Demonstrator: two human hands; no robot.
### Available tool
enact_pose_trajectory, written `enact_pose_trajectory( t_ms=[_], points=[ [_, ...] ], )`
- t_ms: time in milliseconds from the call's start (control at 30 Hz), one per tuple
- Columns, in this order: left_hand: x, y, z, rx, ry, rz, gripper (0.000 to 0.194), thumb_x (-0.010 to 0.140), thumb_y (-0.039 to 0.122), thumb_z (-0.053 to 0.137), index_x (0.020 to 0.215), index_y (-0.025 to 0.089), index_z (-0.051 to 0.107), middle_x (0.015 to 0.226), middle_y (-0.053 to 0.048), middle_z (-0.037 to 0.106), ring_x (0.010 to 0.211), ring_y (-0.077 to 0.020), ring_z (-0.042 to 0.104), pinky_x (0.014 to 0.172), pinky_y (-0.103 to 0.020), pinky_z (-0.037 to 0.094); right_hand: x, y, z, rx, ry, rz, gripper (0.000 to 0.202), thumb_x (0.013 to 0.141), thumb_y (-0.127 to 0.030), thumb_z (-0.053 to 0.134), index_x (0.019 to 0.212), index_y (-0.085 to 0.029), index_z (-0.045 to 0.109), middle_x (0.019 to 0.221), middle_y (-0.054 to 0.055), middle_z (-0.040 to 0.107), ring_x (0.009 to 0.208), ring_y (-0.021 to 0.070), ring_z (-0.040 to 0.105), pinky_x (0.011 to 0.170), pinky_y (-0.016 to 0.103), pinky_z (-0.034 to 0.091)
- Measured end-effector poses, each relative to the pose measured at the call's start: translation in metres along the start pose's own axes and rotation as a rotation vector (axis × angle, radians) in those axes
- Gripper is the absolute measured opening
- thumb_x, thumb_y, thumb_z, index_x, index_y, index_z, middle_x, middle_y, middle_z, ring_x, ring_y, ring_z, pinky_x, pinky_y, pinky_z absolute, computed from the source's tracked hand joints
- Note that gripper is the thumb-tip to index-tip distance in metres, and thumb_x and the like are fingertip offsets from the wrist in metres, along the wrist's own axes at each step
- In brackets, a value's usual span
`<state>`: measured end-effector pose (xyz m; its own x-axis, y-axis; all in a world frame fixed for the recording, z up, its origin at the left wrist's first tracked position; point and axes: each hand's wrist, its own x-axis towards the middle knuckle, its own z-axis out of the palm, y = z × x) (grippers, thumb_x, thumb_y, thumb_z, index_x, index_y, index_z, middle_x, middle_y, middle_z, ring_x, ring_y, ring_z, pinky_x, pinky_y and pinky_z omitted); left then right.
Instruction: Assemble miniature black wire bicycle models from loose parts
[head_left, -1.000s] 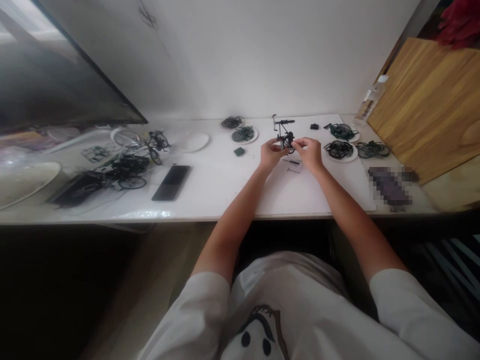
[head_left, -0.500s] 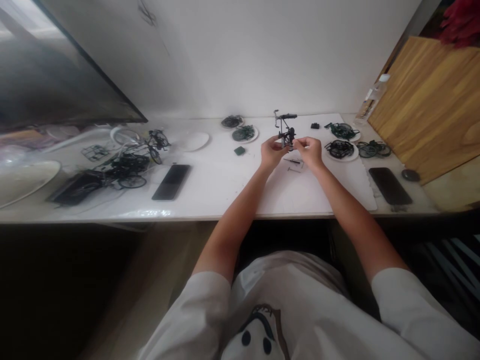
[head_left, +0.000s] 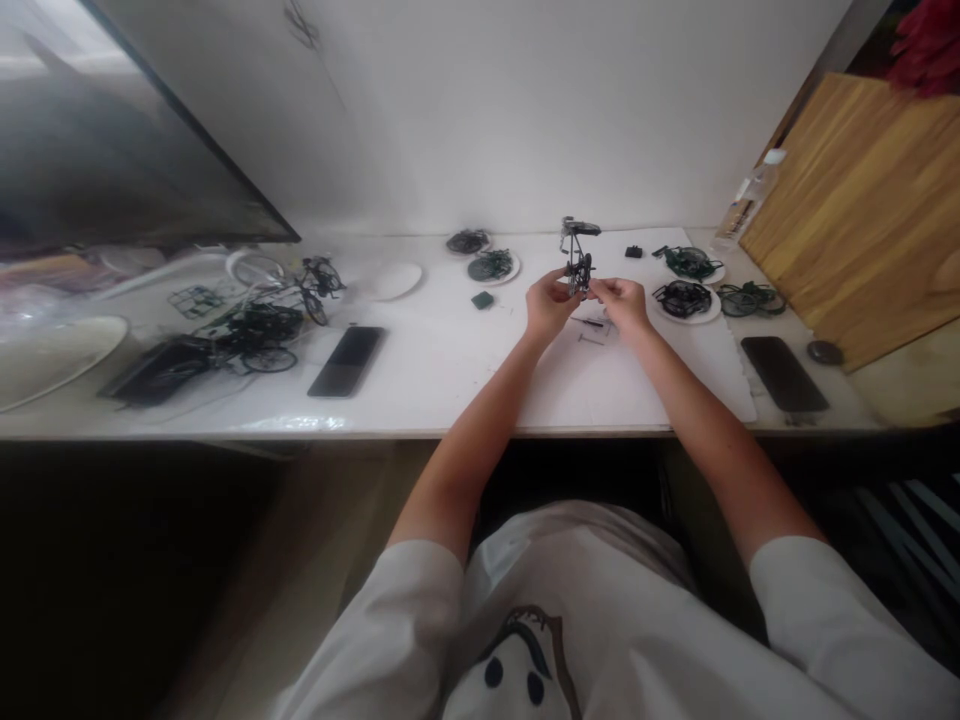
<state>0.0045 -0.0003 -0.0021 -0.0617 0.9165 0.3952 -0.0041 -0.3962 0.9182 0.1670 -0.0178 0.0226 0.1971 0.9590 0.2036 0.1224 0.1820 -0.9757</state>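
Above the white board, my left hand (head_left: 550, 303) is closed around the near end of a small black model bicycle (head_left: 578, 262), whose handlebar end points away toward the wall. My right hand (head_left: 621, 302) pinches at the bicycle's near right side; its fingertips hide what exactly they grip. Below the hands lie a few thin tools or rods (head_left: 592, 336) on the board. A small green block (head_left: 482, 300) sits left of my hands, and a small black part (head_left: 634, 251) lies beyond my right hand.
Plates of dark and green bicycle parts stand at the back (head_left: 493, 265) and right (head_left: 686, 300). Assembled model bicycles (head_left: 262, 335) crowd the left side. Phones (head_left: 346, 361) lie on both sides. A bottle (head_left: 750, 200) leans near a wooden panel (head_left: 862, 215).
The bicycle has turned slightly in my hands, so its handlebar end looks different. Both hands keep their hold at nearly the same place; the whole view has shifted a little.
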Motion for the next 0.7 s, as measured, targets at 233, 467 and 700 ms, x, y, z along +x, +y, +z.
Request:
enact_pose_trajectory(
  t_ms=[233,467,700],
  points=[
    [-0.001,0.0024,0.0031,0.037,0.019,0.037,0.058,0.078,0.014,0.088,0.135,0.02,0.076,0.091,-0.003,0.08,0.084,-0.0166,0.077,0.086,-0.031,0.064,0.0009,0.0025,0.0016,0.039,-0.015,0.018,0.049,0.079,-0.066,0.088,0.085,-0.02,0.076,0.091,0.012,0.081,0.077,0.0194,0.066,0.049,0.024,0.043],
    [-0.0005,0.0046,0.0032,0.045,0.022,0.039,0.059,0.078,0.013,0.087,0.135,0.019,0.077,0.089,-0.002,0.079,0.083,-0.0155,0.076,0.084,-0.028,0.063,0.0017,0.0047,0.0017,0.04,-0.036,0.0,0.052,0.079,-0.07,0.087,0.084,-0.019,0.075,0.09,0.012,0.081,0.076,0.0181,0.064,0.048,0.024,0.041],
    [0.0013,0.0033,0.0023,0.024,0.025,0.039,0.057,0.076,0.011,0.087,0.133,0.018,0.078,0.086,-0.002,0.079,0.081,-0.0162,0.077,0.083,-0.029,0.064,0.0009,0.0037,0.0024,0.079,-0.01,-0.037,0.056,0.075,-0.071,0.091,0.086,-0.018,0.078,0.086,0.011,0.08,0.073,0.0171,0.063,0.046,0.023,0.038]
  ],
)
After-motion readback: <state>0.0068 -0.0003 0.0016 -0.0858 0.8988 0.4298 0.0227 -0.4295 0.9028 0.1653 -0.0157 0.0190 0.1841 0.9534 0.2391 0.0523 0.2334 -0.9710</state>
